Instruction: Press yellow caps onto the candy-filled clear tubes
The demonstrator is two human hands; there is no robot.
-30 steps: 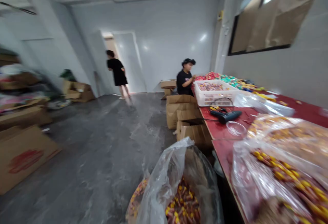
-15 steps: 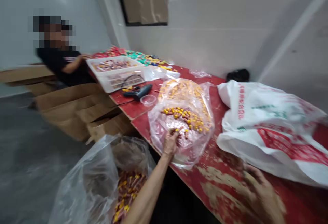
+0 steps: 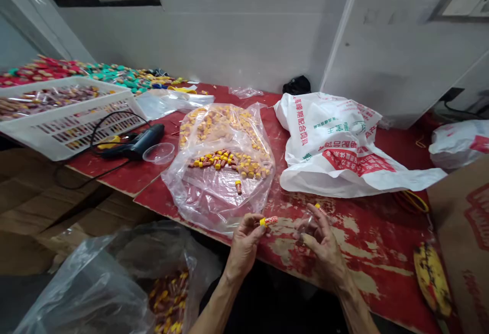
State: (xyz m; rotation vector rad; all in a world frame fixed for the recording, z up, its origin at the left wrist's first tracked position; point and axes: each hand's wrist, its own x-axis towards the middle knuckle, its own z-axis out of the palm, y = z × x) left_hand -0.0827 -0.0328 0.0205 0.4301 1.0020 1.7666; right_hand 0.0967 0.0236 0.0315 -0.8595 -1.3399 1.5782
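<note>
Right now the left hand (image 3: 244, 240) pinches a small yellow-capped tube (image 3: 268, 220) over the near edge of the red tabletop (image 3: 367, 242). Just right of it, the right hand (image 3: 323, 242) curls around a small clear piece (image 3: 305, 226); the clear bag (image 3: 221, 171) of similar tubes lies just beyond.

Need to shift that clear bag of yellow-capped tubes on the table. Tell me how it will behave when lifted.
The clear plastic bag looks thin and crinkled, so it will probably sag. The loose yellow-capped tubes inside would likely slide and roll toward the lowest point. Its mouth seems open toward the table edge, so some may spill.
</note>
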